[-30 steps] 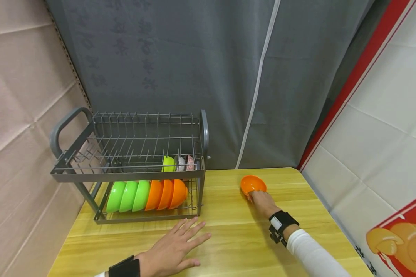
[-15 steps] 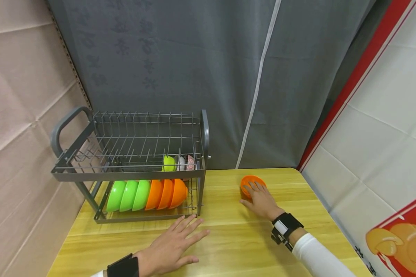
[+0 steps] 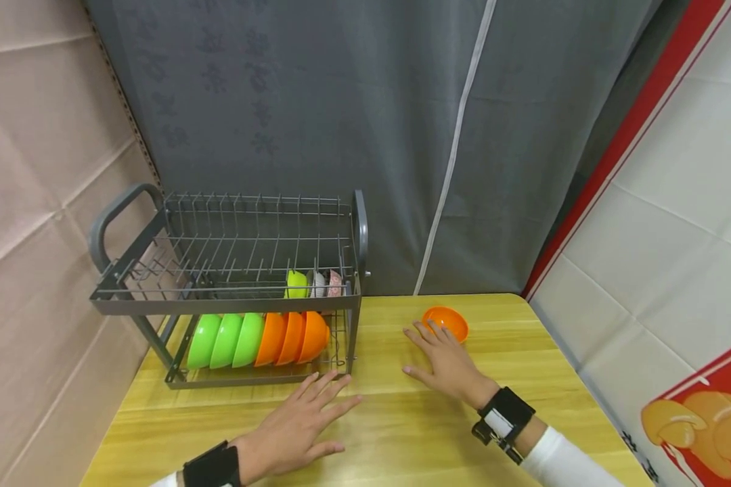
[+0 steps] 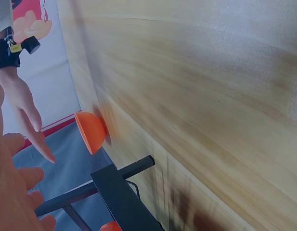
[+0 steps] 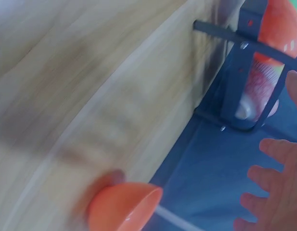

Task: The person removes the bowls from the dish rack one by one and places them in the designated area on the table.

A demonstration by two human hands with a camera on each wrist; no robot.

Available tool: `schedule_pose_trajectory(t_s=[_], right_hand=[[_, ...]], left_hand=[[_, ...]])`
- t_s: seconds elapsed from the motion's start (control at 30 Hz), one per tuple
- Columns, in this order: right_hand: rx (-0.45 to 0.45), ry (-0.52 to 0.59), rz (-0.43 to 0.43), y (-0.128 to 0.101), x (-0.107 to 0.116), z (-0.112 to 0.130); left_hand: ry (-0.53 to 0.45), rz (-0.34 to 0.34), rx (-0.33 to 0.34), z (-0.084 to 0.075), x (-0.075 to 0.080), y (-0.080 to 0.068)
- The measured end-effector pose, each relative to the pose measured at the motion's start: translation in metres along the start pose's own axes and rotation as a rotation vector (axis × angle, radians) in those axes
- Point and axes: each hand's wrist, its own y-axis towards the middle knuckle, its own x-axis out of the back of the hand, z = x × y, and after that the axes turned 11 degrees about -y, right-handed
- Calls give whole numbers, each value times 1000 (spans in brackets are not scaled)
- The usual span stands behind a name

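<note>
An orange bowl (image 3: 449, 319) stands upright on the wooden table, right of the rack. My right hand (image 3: 447, 365) hovers just in front of it with fingers spread, overlapping the bowl's near rim in the head view. In the right wrist view, a gap shows between the orange bowl (image 5: 124, 207) and the fingers (image 5: 271, 180). My left hand (image 3: 298, 426) is spread out, palm down, before the dish rack (image 3: 225, 308), holding nothing. On the rack's lower tier, several green bowls (image 3: 225, 341) and orange bowls (image 3: 292, 338) lean in a row.
The rack's upper tier carries a small lime-green bowl (image 3: 296, 284) plus white and pink patterned pieces (image 3: 334, 284) at its right end. A grey curtain (image 3: 402, 135) hangs behind the table (image 3: 396, 433). A white wall panel (image 3: 676, 257) borders the right side.
My right hand has let go of the orange bowl, opened, and drawn back toward the left and nearer me. The bowl stays in place. My left hand has shifted only slightly.
</note>
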Motion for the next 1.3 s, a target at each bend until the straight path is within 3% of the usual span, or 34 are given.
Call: schedule_pose_trajectory(t_s=[0.23,0.5,1.3], right_hand=[[66,-8,12,-1,11,18],[123,-23,-1,-3,15,34],[226,-67,-9,-9,17,61]], left_hand=[[11,-15,21,3,3,-1],[-16,15,70,7,8,-2],[-74,4,174,15,17,-12]])
